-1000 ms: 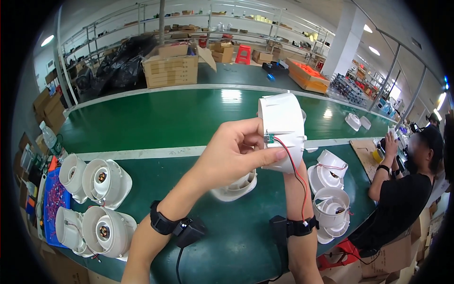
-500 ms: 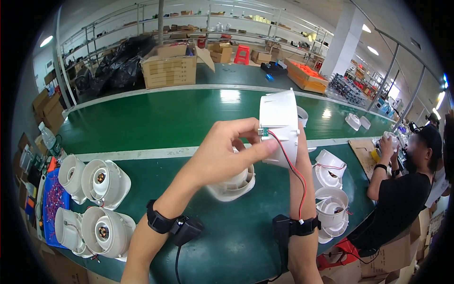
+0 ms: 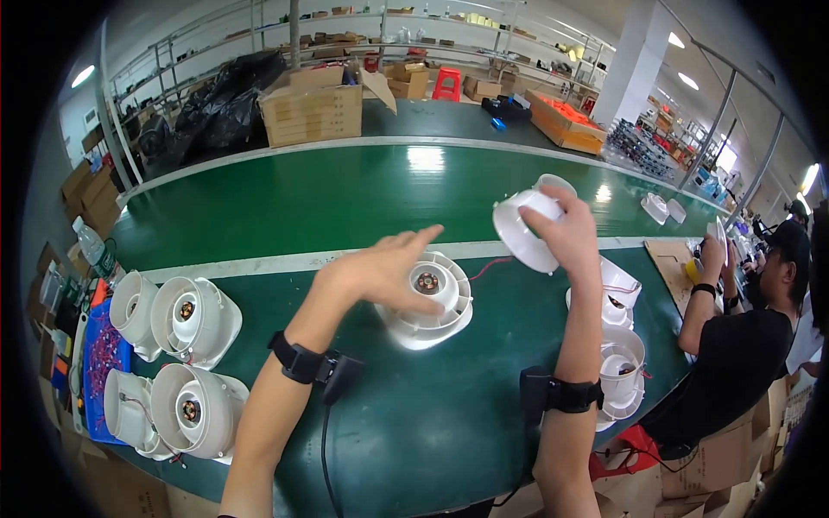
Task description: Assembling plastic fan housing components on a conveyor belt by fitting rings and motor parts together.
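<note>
My right hand (image 3: 572, 231) grips a white plastic ring-shaped housing (image 3: 509, 226) by its right side, holding it up and tilted above the belt's near edge. A thin red wire (image 3: 490, 266) shows between it and a white round fan base (image 3: 449, 321) on the green table. Over the left side of that base is my left hand (image 3: 367, 272), open, thumb and fingers spread apart. Whether it touches the base I cannot tell. Copper windings (image 3: 427, 282) show in the base's hub.
Several white fan housings (image 3: 197, 324) stand at the left beside a blue tray (image 3: 97, 380) of small red parts. More housings (image 3: 623, 367) stand right of my right forearm. A green conveyor belt (image 3: 328, 203) runs behind. A co-worker (image 3: 734, 337) works at the right.
The ring housing has passed to my right hand alone, tipped over and turned. My left hand has let go of it and moved left and down to the fan base, fingers spreading.
</note>
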Demonstrator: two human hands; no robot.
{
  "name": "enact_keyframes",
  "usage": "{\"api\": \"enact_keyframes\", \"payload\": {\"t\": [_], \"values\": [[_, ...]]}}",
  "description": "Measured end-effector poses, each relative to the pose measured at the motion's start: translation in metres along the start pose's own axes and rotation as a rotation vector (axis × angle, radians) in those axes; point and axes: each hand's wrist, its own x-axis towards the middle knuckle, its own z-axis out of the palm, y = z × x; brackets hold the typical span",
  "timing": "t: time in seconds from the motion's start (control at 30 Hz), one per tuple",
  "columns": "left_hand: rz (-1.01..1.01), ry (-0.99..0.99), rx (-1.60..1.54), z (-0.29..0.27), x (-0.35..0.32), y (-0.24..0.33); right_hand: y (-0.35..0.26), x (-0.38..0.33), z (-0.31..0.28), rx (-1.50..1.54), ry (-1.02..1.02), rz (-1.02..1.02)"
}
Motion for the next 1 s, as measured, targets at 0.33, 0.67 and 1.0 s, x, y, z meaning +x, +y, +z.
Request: {"api": "enact_keyframes", "payload": {"t": [0.33, 0.67, 1.0], "values": [[-0.054, -0.061, 0.109, 0.004, 0.008, 0.014, -0.01, -0.012, 0.033, -0.133, -0.39, -0.027], [0.43, 0.585, -1.004, -0.063, -0.031, -0.038, -0.019, -0.02, 0.036, -0.338, -0.555, -0.103], [0.9, 0.296, -1.976, -0.036, -0.012, -0.014, -0.003, -0.03, 0.072, -0.397, -0.776, -0.141]]}}
